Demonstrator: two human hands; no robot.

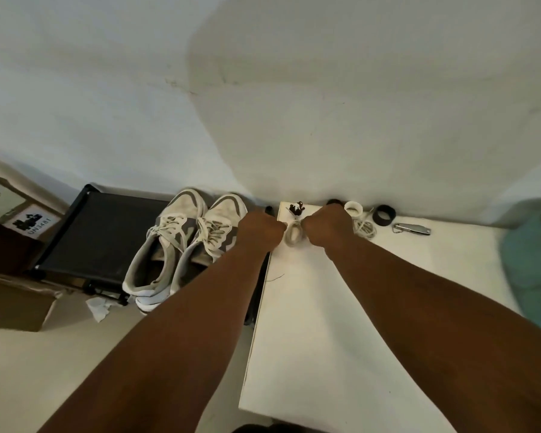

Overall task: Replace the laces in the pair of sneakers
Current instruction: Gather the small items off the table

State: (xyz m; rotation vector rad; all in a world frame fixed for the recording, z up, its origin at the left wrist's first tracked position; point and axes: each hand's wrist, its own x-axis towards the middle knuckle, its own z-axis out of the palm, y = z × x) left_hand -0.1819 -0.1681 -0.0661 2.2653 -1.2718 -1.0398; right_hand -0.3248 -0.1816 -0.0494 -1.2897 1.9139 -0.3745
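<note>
Fingers curled tight on both hands, seen from the head camera. Left hand (pixel 260 228) and right hand (pixel 323 225) close together, each pinching one side of a small bundle of off-white shoelace (pixel 293 235). Bundle hanging between the two fists, just above the far end of the flat white table top (pixel 310 339). Fingertips hidden behind the knuckles, so hard to tell just how the lace is pinched.

Left of the table, a pair of worn white and grey sneakers (pixel 181 245), side by side, toes toward the pale wall (pixel 263 89), laces in. Sitting on a black mesh rack (pixel 100 239), near its right edge and just beside the left forearm.

Along the far edge of the table, by the wall: a tiny dark and white figure (pixel 296 208), a small white round cup (pixel 353 209), a loose coil of pale cord (pixel 365 228), a black ring of tape (pixel 384 215) and a silver folding knife (pixel 412 229). All crowded at the back; lots of bare table nearer the body.

Brown cardboard boxes (pixel 13 295) at far left, a crumpled bit of white paper (pixel 99 307) on the floor, and a teal cloth (pixel 531 264) at the right edge.
</note>
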